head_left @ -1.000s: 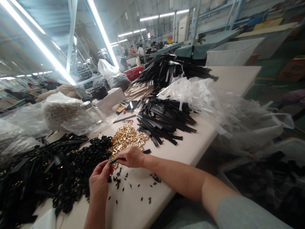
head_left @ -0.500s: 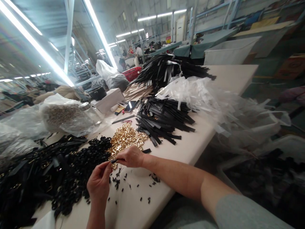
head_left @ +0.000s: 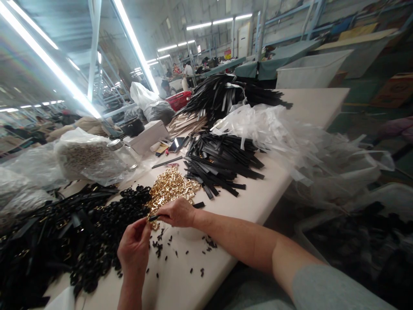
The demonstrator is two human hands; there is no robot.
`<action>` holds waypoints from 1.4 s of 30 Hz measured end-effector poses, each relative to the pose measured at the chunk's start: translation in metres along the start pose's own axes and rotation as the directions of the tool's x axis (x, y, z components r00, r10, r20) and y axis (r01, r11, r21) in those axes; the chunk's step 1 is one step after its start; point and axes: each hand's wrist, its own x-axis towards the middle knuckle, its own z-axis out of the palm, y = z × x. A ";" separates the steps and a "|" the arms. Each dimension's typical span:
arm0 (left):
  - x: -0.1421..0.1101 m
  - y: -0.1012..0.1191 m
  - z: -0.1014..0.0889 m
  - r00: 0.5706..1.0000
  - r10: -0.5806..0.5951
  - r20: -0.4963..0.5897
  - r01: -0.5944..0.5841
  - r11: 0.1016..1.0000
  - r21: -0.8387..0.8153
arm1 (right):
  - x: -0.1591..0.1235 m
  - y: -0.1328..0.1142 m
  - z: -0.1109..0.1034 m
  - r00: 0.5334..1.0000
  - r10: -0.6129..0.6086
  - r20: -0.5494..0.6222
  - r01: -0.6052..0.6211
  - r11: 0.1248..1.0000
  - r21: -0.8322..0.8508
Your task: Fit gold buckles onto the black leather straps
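My left hand [head_left: 134, 246] and my right hand [head_left: 177, 213] meet over the near edge of the white table [head_left: 264, 193]. Both pinch a short black strap [head_left: 154, 217] with a small gold buckle [head_left: 155, 224] hanging at it. Just behind the hands lies a heap of gold buckles [head_left: 171, 188]. To the left spreads a pile of small black loops [head_left: 109, 228]. A stack of black straps [head_left: 219, 161] lies beyond the buckles. Small black scraps [head_left: 180, 254] dot the table under my hands.
Clear plastic sleeves [head_left: 290, 137] spill over the table's right side. Further black straps [head_left: 222, 94] are heaped at the back, with a white box [head_left: 148, 134], a glass jar [head_left: 121, 151], a phone [head_left: 177, 143] and plastic bags [head_left: 84, 157]. Finished straps [head_left: 35, 241] pile at left. People work far behind.
The hands stay together on the strap with only slight finger shifts. The view has drifted a little.
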 end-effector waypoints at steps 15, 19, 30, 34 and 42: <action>-0.003 0.015 0.002 0.972 0.235 -0.005 -0.232 0.962 0.142 | -0.001 -0.013 0.002 0.996 0.071 -0.060 -0.071 0.997 0.007; -0.003 0.014 0.009 0.997 -0.078 0.005 0.077 0.974 -0.211 | 0.000 -0.011 0.003 0.993 0.085 -0.079 -0.083 0.996 0.035; 0.002 0.010 0.008 0.937 -0.333 0.107 0.348 0.854 -0.386 | -0.002 -0.011 0.003 0.998 -0.009 -0.066 0.013 0.998 0.059; 0.003 0.006 0.005 0.948 -0.298 0.116 0.320 0.881 -0.350 | -0.002 -0.010 0.004 0.999 0.011 -0.048 -0.007 0.997 0.082; 0.008 -0.003 -0.001 0.954 -0.291 0.073 0.299 0.895 -0.332 | -0.002 -0.011 -0.001 0.994 0.079 0.081 -0.088 0.989 0.115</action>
